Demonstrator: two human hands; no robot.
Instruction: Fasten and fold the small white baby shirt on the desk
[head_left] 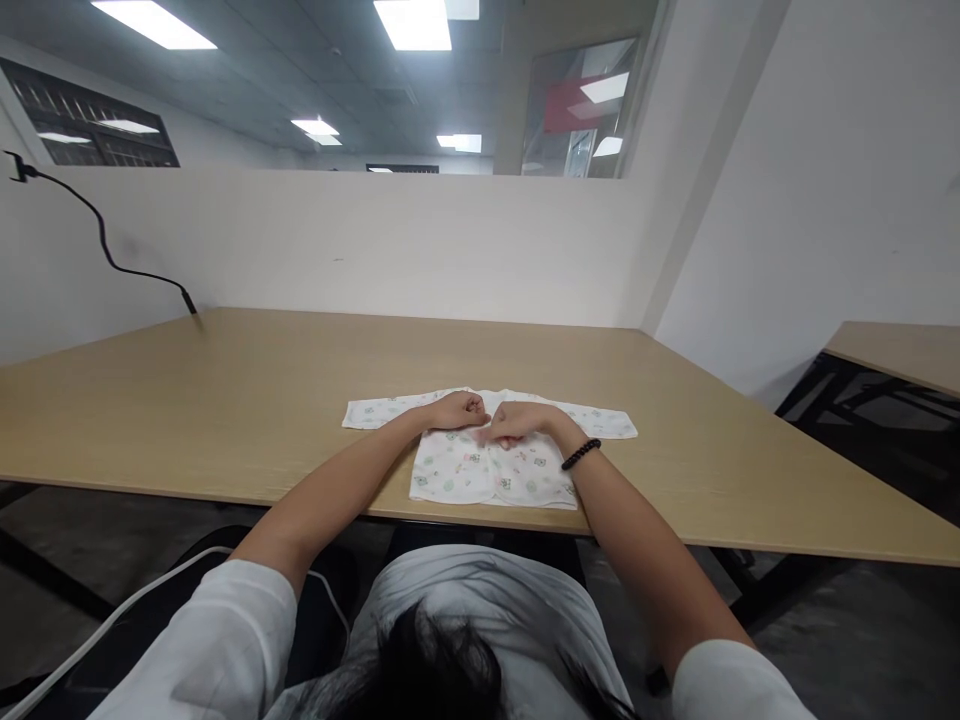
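Observation:
A small white long-sleeved baby shirt with a pastel print lies flat at the table's near edge, both sleeves spread out sideways. Down its middle runs a front seam or opening. My left hand rests on the upper chest, its fingers curled closed against the cloth near the middle. Just to the right, my right hand bends down over the same front line, fingertips pinched on the fabric and slightly blurred. The hands nearly meet, and they hide the upper part of the front. A black bead bracelet circles my right wrist.
The shirt lies on a wide wooden table against a low white partition. A black gooseneck holder rises at the back left. Another table stands at the right. A white cable runs beside my left side.

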